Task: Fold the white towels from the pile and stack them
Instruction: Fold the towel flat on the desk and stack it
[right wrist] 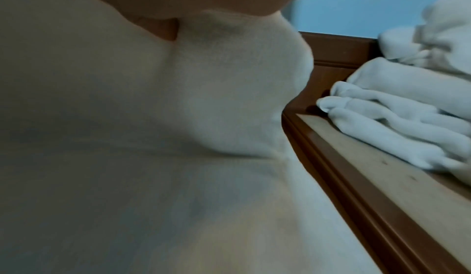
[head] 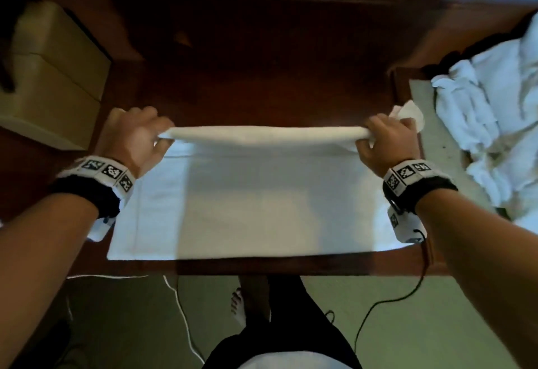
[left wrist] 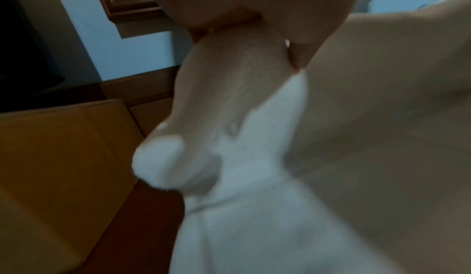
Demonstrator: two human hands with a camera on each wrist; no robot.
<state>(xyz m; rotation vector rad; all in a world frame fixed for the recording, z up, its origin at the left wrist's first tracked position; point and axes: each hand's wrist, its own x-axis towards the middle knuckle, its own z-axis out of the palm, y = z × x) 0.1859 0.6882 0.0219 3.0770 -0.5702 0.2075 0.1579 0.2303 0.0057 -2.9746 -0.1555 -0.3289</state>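
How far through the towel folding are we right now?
Done: no folded stack is visible. In hand: the left hand and right hand grip the far edge of one towel, lifted over the wooden table. Left: the crumpled pile at the right.

towel [head: 256,202]: lying on the table [head: 262,63], between both hands, far edge lifted
pile [head: 495,124]: sitting right of the right hand [head: 387,141]
box [head: 49,77]: sitting left of the left hand [head: 136,135]
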